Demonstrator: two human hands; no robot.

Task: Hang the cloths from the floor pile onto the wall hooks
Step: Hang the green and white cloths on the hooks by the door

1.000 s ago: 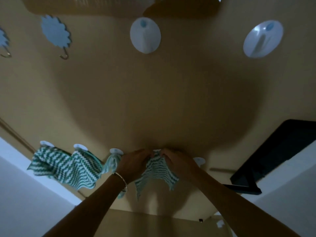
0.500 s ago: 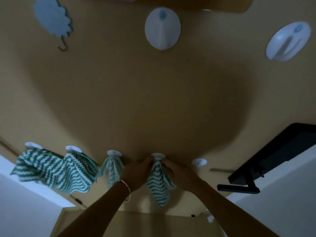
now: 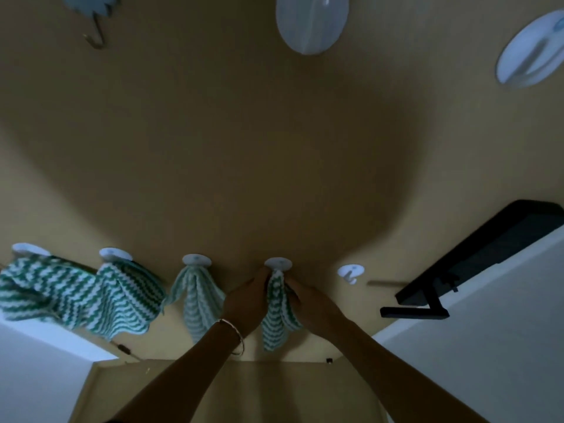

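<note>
Seemingly one hanging is nearly done: right of the hung cloths [image 3: 91, 297] at eight o'clock, the left hand [image 3: 247, 300] pinches the striped cloth [image 3: 276, 319] just below its hook [image 3: 278, 264] at six o'clock, the right hand [image 3: 311, 303] gripping its other edge, forearms outstretched; next, I judge, a gentle release, then the bare hook [image 3: 351, 271] at five o'clock

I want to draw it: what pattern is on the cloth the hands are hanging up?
Green and white zigzag stripes; the head view shows the cloth best.
</note>
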